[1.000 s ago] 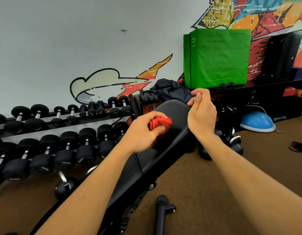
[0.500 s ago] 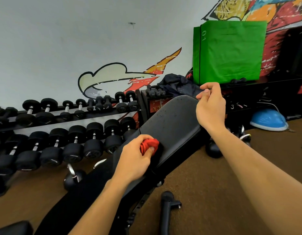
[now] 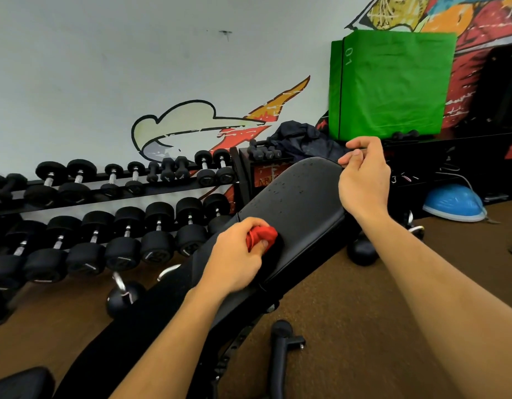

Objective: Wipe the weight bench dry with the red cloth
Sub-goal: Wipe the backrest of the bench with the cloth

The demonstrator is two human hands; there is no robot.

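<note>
A black padded weight bench (image 3: 300, 203) runs diagonally from the lower left to the upper right, its raised pad speckled with water drops. My left hand (image 3: 234, 260) grips a bunched red cloth (image 3: 262, 236) and presses it on the lower end of that pad. My right hand (image 3: 364, 174) hovers at the pad's top right edge with curled fingers, thumb against forefinger; whether it touches the pad I cannot tell.
A two-tier dumbbell rack (image 3: 111, 214) lines the wall on the left. A kettlebell (image 3: 123, 296) stands on the brown floor beside the bench. A green box (image 3: 390, 82), dark clothing (image 3: 306, 139) and a blue balance dome (image 3: 453, 203) lie behind and right.
My left hand has dragged the red cloth down the pad from near its middle to its lower end. My right hand stayed near the pad's top edge.
</note>
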